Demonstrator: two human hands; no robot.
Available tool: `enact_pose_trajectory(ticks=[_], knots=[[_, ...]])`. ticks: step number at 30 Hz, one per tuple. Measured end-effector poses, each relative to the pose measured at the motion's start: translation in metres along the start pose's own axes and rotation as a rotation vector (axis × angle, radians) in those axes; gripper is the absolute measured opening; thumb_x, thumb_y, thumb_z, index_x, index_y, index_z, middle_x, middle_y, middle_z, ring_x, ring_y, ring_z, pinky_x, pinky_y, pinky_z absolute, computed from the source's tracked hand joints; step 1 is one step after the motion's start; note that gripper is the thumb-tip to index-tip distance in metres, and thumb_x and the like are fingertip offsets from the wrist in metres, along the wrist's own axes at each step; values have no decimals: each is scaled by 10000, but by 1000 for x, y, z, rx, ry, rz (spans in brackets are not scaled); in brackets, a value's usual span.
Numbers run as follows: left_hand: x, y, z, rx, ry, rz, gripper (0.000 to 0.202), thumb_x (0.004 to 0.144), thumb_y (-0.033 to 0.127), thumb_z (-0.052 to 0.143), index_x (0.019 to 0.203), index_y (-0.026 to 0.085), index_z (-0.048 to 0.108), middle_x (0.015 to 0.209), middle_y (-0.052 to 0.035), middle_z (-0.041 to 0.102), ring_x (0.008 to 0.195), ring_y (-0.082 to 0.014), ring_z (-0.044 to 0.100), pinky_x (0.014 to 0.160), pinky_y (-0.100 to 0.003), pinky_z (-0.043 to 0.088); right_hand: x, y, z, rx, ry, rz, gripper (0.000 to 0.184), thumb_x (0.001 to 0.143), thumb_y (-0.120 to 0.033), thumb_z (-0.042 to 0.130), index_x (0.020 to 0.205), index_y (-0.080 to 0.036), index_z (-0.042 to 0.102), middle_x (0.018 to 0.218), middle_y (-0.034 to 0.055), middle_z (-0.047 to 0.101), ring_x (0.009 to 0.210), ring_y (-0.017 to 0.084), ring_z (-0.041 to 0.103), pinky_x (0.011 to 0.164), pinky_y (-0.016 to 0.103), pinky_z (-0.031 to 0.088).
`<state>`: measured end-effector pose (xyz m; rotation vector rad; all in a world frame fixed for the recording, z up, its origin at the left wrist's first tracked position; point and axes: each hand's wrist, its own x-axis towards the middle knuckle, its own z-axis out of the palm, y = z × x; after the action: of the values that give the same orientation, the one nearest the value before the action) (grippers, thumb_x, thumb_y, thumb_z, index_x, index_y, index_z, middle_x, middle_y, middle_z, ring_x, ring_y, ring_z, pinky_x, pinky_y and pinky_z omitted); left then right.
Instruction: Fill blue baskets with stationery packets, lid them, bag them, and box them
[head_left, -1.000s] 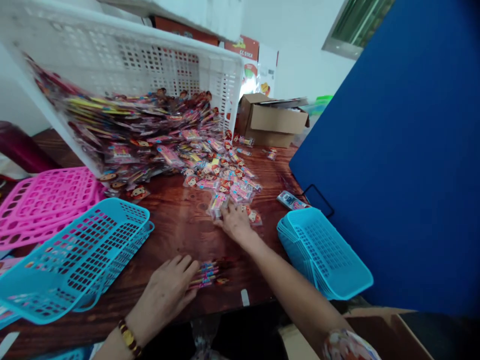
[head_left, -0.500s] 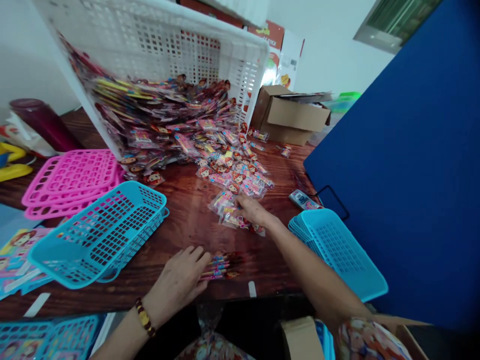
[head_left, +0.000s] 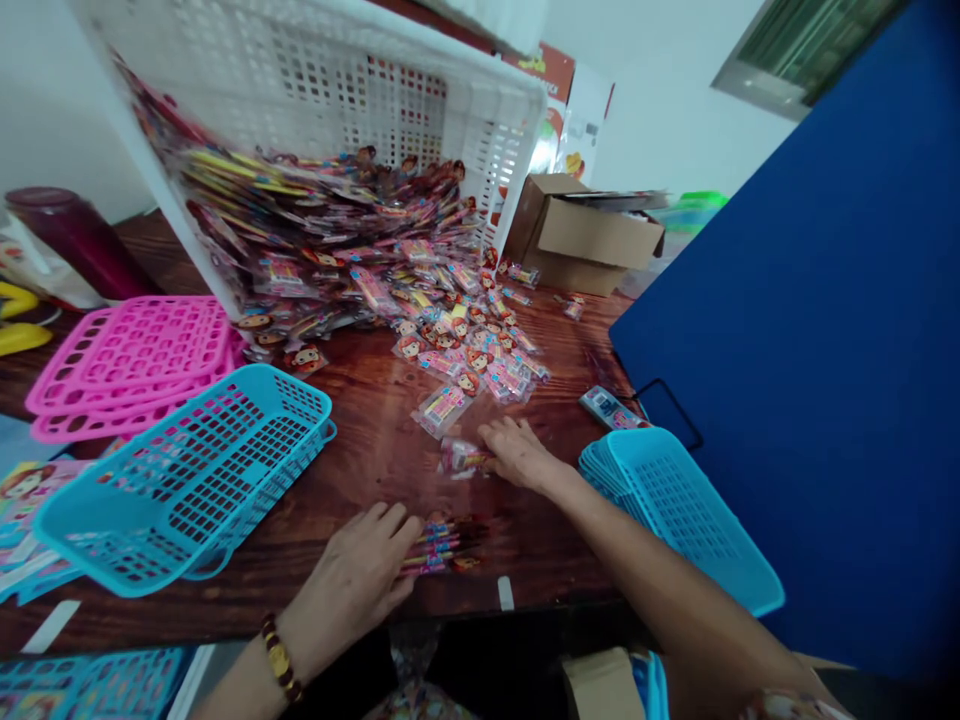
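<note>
My left hand [head_left: 366, 562], with a beaded bracelet at the wrist, is closed around one end of a bundle of slim pink-and-blue cartoon packets [head_left: 444, 546] near the table's front edge. Behind it, my right hand [head_left: 517, 452] is closed on the right end of a clear cartoon packet [head_left: 462, 457]; its fingertips partly cover that packet. Just beyond lies another loose packet [head_left: 441, 408]. A spread of similar packets [head_left: 480, 345] runs back to a tipped white crate [head_left: 495, 110], which is heaped with many more.
An open blue basket [head_left: 259, 485] stands at left beside stacked pink baskets [head_left: 150, 340]. More blue baskets [head_left: 697, 500] are nested at right, near a remote-like device [head_left: 611, 408]. A cardboard box [head_left: 592, 235] and a blue panel [head_left: 810, 330] are behind.
My right hand has drawn back toward me and slightly right, bringing a packet away from the spread. My left hand stays on its bundle.
</note>
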<state>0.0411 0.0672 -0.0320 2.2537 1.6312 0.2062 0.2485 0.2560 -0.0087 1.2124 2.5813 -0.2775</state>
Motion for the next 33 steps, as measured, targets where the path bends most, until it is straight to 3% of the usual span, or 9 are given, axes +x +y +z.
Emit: enact_pose_trajectory(ticks=[7,11,16,18,21,24,26,30,33], knots=[[0,-4,7,-14,-2,-23,394,802,130,565,1169,266,524,1132,-44,588,1071,-247,541,951,-414,462,74,9,-53,-71,-62,-278,502,795,-265,675,1274,-232,529,1098,72,686,969,234,636,800,294,435],[-2,-7,14,2,32,-18,443,784,138,591,1197,282,519,1179,-47,596,1084,-236,561,958,-383,471,104,-10,-55,-261,-118,-318,362,861,-283,614,1219,-230,591,1078,90,688,979,235,632,831,319,448],[-2,-10,20,27,82,-9,545,729,154,651,1236,297,511,1211,-47,617,1130,-245,574,999,-369,466,82,-17,-37,-342,112,-436,270,883,-223,538,1136,-197,629,1186,148,622,1136,286,545,981,450,374],[-2,-11,22,27,86,-8,574,705,168,670,1242,293,511,1232,-53,620,1143,-258,577,997,-368,475,75,-14,-36,-269,52,-472,267,848,-282,589,1094,-187,628,1114,127,653,1062,276,582,957,434,395],[-3,-14,25,17,100,-5,600,704,178,672,1267,291,498,1266,-54,616,1166,-257,572,1026,-360,463,86,0,-49,-24,-76,-291,394,825,-401,624,1150,-182,588,1015,86,690,909,239,635,826,333,455],[-4,-16,28,22,117,9,615,723,176,657,1296,303,472,1287,-45,610,1180,-250,570,1035,-350,460,110,14,-64,136,-82,-51,472,829,-310,614,1258,-133,529,1110,114,671,918,215,641,729,256,455],[-4,-16,27,27,130,14,614,722,181,660,1293,302,471,1277,-48,616,1174,-253,572,1027,-346,468,118,15,-66,144,-117,0,430,802,-228,620,1209,-98,572,1107,134,671,890,211,647,669,240,445],[-3,-15,25,27,128,13,567,700,197,687,1232,294,515,1236,-55,632,1139,-258,585,1001,-342,484,96,-8,-48,153,-235,-70,341,715,-281,722,1017,-134,662,945,71,704,768,192,643,580,231,416],[-3,-15,24,21,110,12,570,709,225,691,1246,295,513,1238,-57,628,1150,-264,578,996,-351,486,71,-22,-42,137,-214,-221,326,751,-358,699,1025,-192,642,945,38,707,777,188,638,650,249,432]])
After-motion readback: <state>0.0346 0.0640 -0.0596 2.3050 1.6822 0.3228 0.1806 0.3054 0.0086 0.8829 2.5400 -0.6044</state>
